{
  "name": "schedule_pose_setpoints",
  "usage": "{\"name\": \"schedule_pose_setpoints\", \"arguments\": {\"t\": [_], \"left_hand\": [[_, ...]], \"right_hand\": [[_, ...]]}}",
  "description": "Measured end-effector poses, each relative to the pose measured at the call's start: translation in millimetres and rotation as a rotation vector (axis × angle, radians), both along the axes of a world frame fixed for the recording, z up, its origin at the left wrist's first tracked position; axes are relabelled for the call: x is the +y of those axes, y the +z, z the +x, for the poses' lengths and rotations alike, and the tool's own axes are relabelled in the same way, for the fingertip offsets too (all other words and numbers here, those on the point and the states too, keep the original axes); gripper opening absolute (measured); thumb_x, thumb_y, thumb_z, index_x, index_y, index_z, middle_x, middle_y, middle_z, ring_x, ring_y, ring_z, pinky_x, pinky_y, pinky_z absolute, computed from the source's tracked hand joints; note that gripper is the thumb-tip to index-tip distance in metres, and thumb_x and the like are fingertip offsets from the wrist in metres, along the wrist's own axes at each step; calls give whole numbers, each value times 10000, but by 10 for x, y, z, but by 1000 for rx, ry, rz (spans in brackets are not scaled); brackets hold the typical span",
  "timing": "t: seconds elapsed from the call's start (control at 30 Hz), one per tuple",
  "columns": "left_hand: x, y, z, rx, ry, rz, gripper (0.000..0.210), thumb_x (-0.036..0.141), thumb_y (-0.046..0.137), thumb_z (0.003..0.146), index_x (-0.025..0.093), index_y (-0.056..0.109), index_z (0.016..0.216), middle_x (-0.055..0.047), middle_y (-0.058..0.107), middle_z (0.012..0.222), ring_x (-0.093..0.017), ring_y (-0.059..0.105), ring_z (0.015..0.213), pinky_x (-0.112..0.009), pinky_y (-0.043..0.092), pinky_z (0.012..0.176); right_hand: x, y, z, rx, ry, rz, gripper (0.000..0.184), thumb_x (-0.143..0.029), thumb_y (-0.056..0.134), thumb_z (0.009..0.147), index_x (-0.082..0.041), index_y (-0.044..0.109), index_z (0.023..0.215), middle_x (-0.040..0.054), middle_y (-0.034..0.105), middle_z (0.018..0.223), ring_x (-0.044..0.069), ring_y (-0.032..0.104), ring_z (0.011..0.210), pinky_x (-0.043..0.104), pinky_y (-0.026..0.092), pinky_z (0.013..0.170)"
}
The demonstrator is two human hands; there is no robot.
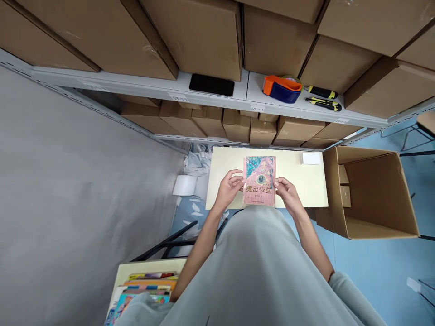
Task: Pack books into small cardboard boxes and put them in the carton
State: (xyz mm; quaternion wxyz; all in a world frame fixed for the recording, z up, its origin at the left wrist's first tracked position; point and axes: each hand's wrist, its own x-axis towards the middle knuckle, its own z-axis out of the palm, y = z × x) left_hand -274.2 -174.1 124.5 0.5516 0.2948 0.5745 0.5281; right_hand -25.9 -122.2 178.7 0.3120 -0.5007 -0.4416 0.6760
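A pink and teal book (260, 181) in what looks like a clear wrap is held up between both hands, its illustrated front cover facing me. My left hand (231, 186) grips the book's left edge with bent fingers. On the opposite edge, my right hand (287, 192) pinches the book between thumb and fingers. Beneath the hands lies the pale cream tabletop (222, 165). A small white stack of paper or card (311, 158) rests near its far right corner.
An open cardboard box (377, 194) stands right of the table. Ahead, a shelf (217, 100) carries cartons, a black phone (211, 85), an orange and blue tape dispenser (282, 89) and yellow-black cutters (322, 98). Stacked books (146, 290) lie behind left; a white roll (185, 185) sits at left.
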Motion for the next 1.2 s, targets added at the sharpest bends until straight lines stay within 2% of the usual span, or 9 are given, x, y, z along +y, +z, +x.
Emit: {"name": "schedule_pose_setpoints", "arguments": {"t": [0.13, 0.27, 0.37, 0.5, 0.7, 0.8, 0.9, 1.03, 1.2], "left_hand": [[11, 2, 118, 144, -28, 20, 417, 558, 848, 831, 205, 753, 1031, -80, 790, 1050, -169, 722, 808, -299, 612, 753], [2, 102, 295, 188, -58, 47, 418, 579, 777, 910, 195, 804, 1074, -124, 799, 1194, -248, 775, 1058, -379, 633, 978], [-3, 157, 419, 129, -68, 84, 464, 605, 805, 882, 186, 814, 1080, -138, 764, 1344, -290, 755, 1211, -424, 620, 1083], [2, 174, 485, 82, -56, 69, 476, 612, 859, 815, 177, 824, 1005, -133, 729, 1436, -314, 737, 1267, -445, 616, 1111], [39, 190, 410, 48, -20, 2, 392, 566, 867, 809, 192, 820, 918, -124, 789, 1296, -327, 702, 1303, -429, 589, 1101], [65, 170, 314, -102, 8, -84, 372, 552, 845, 825, 192, 775, 885, -89, 809, 1047, -273, 751, 1096, -359, 622, 939], [83, 130, 193, -292, 54, -127, 353, 529, 828, 819, 191, 732, 862, -61, 777, 892, -247, 753, 978, -328, 619, 833], [68, 86, 82, -438, 68, -125, 323, 477, 823, 801, 181, 733, 892, -82, 800, 964, -283, 758, 1068, -353, 623, 870], [37, 47, 64, -457, 38, -133, 342, 480, 819, 818, 174, 758, 957, -95, 811, 1013, -305, 759, 1112, -372, 622, 897]], "right_hand": [[-44, -87, -45, -41, 10, 80, 463, -633, 828, 849, -264, 708, 1102, 64, 772, 1120, 242, 740, 1009, 373, 623, 875], [-126, -111, -156, -135, 41, 230, 490, -597, 777, 915, -271, 697, 1273, 116, 716, 1367, 287, 732, 1211, 407, 667, 898], [-210, -86, -236, -249, 114, 388, 490, -526, 786, 933, -298, 694, 1357, 119, 637, 1503, 295, 664, 1352, 433, 674, 955], [-290, -93, -279, -323, 134, 501, 547, -470, 815, 916, -302, 664, 1414, 129, 601, 1547, 295, 624, 1405, 474, 659, 1015], [-277, -109, -290, -269, 59, 368, 559, -485, 860, 856, -291, 672, 1345, 119, 635, 1497, 288, 656, 1337, 442, 656, 974], [-182, -101, -247, -175, -74, 188, 548, -564, 840, 851, -270, 659, 1277, 122, 708, 1381, 285, 705, 1224, 428, 647, 944], [-59, -91, -140, -105, -172, 109, 512, -651, 792, 858, -258, 671, 1163, 112, 778, 1193, 288, 729, 1119, 459, 618, 987], [21, -61, -8, -102, -151, 108, 463, -661, 776, 854, -252, 704, 1059, 91, 797, 1038, 275, 737, 996, 445, 609, 928], [12, -50, 25, -83, -147, 93, 432, -626, 789, 865, -248, 718, 1062, 72, 802, 1008, 237, 716, 903, 413, 603, 887]]}}
